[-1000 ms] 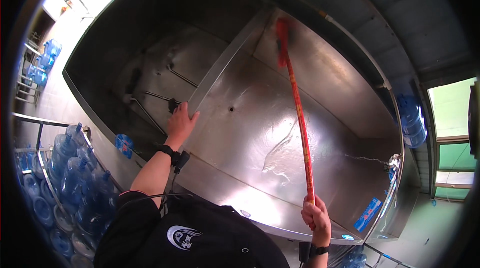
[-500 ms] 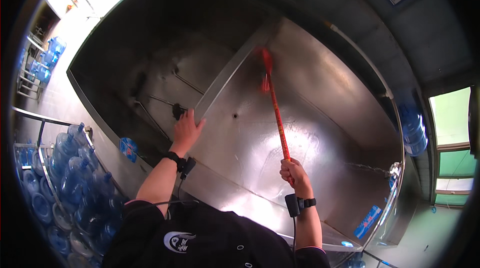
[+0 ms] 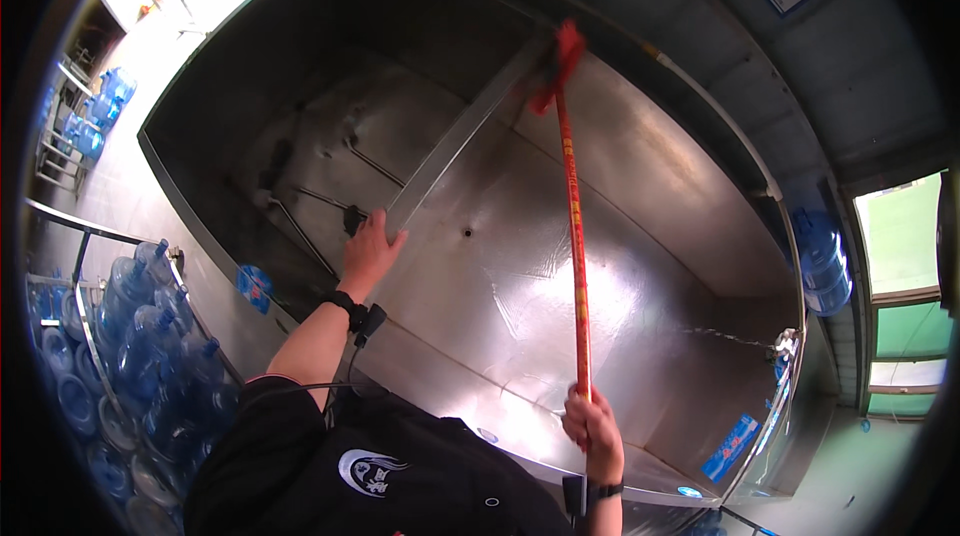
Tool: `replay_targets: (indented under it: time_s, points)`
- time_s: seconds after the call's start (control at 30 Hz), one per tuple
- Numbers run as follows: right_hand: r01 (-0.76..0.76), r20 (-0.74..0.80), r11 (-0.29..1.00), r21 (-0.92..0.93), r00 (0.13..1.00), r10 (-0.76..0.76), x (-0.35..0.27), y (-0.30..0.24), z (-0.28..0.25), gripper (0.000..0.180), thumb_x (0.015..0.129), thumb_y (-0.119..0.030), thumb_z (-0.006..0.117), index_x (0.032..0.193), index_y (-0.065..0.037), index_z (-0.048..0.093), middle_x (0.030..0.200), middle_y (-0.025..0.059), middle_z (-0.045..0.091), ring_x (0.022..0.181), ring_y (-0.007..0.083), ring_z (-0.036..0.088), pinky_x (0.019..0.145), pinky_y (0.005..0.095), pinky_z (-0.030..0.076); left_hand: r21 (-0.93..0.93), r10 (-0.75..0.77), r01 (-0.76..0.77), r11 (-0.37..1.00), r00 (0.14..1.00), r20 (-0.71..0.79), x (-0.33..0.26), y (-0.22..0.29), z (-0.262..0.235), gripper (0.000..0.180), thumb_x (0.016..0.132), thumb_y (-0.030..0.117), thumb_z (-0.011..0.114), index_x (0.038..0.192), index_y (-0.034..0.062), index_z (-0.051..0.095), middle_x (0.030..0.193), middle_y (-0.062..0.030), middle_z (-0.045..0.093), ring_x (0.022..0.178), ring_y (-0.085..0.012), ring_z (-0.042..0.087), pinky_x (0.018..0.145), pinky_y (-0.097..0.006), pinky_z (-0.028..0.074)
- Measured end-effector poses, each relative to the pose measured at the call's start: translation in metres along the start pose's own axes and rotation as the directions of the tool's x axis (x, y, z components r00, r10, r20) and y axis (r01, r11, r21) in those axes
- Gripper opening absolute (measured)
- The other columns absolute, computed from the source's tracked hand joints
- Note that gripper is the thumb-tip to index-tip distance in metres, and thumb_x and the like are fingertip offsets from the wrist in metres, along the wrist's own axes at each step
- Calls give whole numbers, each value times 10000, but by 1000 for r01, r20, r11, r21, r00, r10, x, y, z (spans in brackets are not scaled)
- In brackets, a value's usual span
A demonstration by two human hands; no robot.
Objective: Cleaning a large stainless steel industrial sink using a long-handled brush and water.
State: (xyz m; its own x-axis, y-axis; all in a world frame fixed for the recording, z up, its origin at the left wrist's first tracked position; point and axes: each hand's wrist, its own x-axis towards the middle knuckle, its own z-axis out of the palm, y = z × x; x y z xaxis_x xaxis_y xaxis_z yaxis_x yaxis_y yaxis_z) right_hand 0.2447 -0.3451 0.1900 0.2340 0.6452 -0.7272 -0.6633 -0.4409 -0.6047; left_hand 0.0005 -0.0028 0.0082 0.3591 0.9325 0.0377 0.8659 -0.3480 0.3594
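Observation:
My right hand (image 3: pixel 592 426) is wrapped round the lower end of a long red mop handle (image 3: pixel 577 236) with yellow markings. At its far end the red cloth mop head (image 3: pixel 566 61) is up at the far end of the metal divider (image 3: pixel 450 161), near the tank's far rim, slightly blurred. Beneath the handle lies the shiny wet floor of the right compartment in a large stainless steel tank (image 3: pixel 540 356). My left hand (image 3: pixel 372 251) rests on the near part of the divider, thumb spread from the fingers and no tool in it.
Left of the divider, a darker compartment (image 3: pixel 345 86) holds thin metal pipes (image 3: pixel 300 226). Water runs in from a fitting (image 3: pixel 785 344) on the right. Several blue water jugs (image 3: pixel 145 356) are stacked behind a rail at left; another jug (image 3: pixel 822 261) stands at right. A pipe (image 3: pixel 715 116) follows the far rim.
The mop head has moved away from me and slightly right, up to the far rim. My right hand has come back toward my body on the handle. My left hand has hardly moved.

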Motion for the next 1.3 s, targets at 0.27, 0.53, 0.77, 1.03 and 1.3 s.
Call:
replay_targets:
  time_s: [0.27, 0.53, 0.77, 1.03, 1.3]
  points:
    - [-205, 86, 977, 67, 976, 199, 108, 107, 3, 102, 932, -98, 523, 936, -136, 428, 578, -55, 331, 387, 58, 304, 332, 240, 262, 11, 36, -35, 999, 998, -42, 1, 3, -2, 497, 844, 372, 672, 1125, 27, 451, 1030, -170, 603, 964, -374, 601, 738, -490, 532]
    - [-213, 42, 976, 46, 977, 211, 192, 99, -23, 167, 925, -108, 550, 825, -129, 417, 546, -64, 321, 402, 66, 307, 358, 256, 260, -9, 40, -40, 999, 998, -43, 0, 4, 1, 471, 840, 363, 677, 1099, 28, 471, 1009, -162, 606, 962, -380, 604, 733, -493, 532]
    - [-225, -21, 973, 45, 974, 226, 160, 39, -6, 182, 892, -48, 543, 807, -121, 400, 569, -63, 329, 419, 44, 309, 372, 239, 249, -27, -21, 21, 999, 1000, -20, -2, 2, 1, 474, 841, 363, 673, 1109, 25, 476, 1043, -170, 605, 988, -389, 594, 753, -494, 530]
    - [-169, -74, 984, -59, 984, 165, 6, 25, -18, 127, 880, -85, 554, 931, -72, 439, 594, -45, 360, 404, 54, 325, 356, 222, 262, -29, 28, -30, 999, 999, -39, 0, 1, 1, 481, 849, 358, 667, 1116, 16, 459, 1038, -177, 601, 990, -386, 590, 759, -484, 528]
    - [-186, 104, 983, -2, 977, 185, 85, 26, -23, 104, 925, -104, 538, 925, -100, 434, 591, -58, 335, 402, 44, 304, 345, 226, 244, 49, -17, 16, 999, 999, 31, 4, 3, 0, 503, 846, 376, 663, 1151, 31, 459, 1033, -164, 603, 988, -365, 599, 748, -478, 533]
